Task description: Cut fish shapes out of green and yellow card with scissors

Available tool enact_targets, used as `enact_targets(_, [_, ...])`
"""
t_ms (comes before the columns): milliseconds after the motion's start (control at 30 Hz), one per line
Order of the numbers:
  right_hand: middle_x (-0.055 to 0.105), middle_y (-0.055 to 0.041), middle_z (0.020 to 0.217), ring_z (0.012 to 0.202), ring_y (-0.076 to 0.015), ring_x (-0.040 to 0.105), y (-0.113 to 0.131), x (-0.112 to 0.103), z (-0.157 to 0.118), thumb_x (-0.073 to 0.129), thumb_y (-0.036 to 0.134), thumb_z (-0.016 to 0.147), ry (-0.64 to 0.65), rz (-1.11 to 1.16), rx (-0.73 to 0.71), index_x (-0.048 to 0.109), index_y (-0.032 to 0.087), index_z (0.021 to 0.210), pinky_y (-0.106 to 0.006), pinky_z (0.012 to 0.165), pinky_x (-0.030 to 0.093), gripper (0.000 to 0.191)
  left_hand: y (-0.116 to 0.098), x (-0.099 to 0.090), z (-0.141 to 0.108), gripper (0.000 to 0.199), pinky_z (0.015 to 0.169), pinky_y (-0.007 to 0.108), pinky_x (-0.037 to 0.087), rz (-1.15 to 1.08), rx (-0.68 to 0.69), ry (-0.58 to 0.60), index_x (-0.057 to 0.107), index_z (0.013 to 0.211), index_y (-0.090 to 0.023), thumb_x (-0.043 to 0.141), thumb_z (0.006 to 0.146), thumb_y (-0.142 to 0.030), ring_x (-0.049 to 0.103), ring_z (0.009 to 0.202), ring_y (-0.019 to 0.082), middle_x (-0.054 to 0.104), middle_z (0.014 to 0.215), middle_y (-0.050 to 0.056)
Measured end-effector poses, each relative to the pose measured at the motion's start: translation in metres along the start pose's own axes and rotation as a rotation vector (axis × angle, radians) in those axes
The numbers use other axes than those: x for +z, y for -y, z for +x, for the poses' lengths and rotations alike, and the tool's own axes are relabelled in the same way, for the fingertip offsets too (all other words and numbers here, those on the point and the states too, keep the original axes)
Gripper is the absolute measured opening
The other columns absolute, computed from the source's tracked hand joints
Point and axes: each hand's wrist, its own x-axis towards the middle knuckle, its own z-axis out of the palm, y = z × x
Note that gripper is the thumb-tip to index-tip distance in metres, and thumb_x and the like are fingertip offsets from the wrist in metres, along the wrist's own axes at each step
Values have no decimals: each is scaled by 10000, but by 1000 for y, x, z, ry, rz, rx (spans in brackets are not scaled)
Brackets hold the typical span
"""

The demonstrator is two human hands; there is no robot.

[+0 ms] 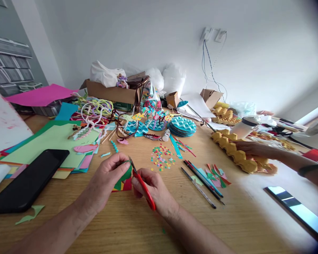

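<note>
"Nearest?"

"Right hand [151, 187], fingers wrapped round red scissors [149, 200]. Left hand [108, 174], fingers pinching green paper [125, 177] above the near surface [137, 227], left of the blades [133, 165]. Blade gap unclear."

"Good cutting?"

"I'd turn the paper, not the scissors; thumb clear."

"Farther?"

"Paper dots [162, 155], then blue discs [181, 126]."
</note>
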Motion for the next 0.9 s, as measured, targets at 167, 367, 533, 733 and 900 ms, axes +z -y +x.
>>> enact_targets(167, [445, 38, 498, 456, -80, 396, -2, 0, 2, 595, 512, 737, -17, -11, -2, 474, 161, 623, -207, 445, 298, 389, 0, 1, 0, 145, 527, 196, 345, 16, 13, -8, 529, 669, -202, 549, 771, -303, 393, 584, 107, 463, 613, -62])
enact_targets(367, [453, 39, 488, 446, -80, 410, -2, 1, 1, 591, 521, 742, -33, -31, 4, 474, 163, 623, -200, 431, 299, 395, -3, 1, -1, 146, 540, 209, 360, 28, 30, -28, 543, 641, -198, 552, 751, -294, 424, 582, 116, 483, 602, -55])
enact_targets(533, [436, 46, 479, 436, -74, 390, -3, 1, 1, 598, 525, 739, -41, -43, 4, 472, 163, 615, -200, 426, 290, 402, -5, 2, -1, 143, 533, 214, 359, 45, 34, -43, 540, 635, -202, 553, 740, -298, 428, 572, 122, 481, 596, -55])
enact_targets(733, [440, 42, 486, 439, -74, 382, -1, 2, 0, 583, 526, 750, -35, -23, -3, 465, 165, 618, -202, 430, 290, 402, -4, 2, 0, 138, 549, 206, 365, 35, 32, -18, 544, 658, -197, 546, 769, -278, 434, 593, 116, 495, 621, -53])
enact_targets(900, [438, 45, 491, 446, -72, 372, -3, 1, 0, 584, 507, 760, -38, -57, -12, 473, 163, 619, -200, 434, 285, 388, -4, 2, -1, 142, 550, 203, 361, 27, 31, -21, 540, 648, -195, 545, 765, -274, 420, 591, 114, 483, 612, -54])
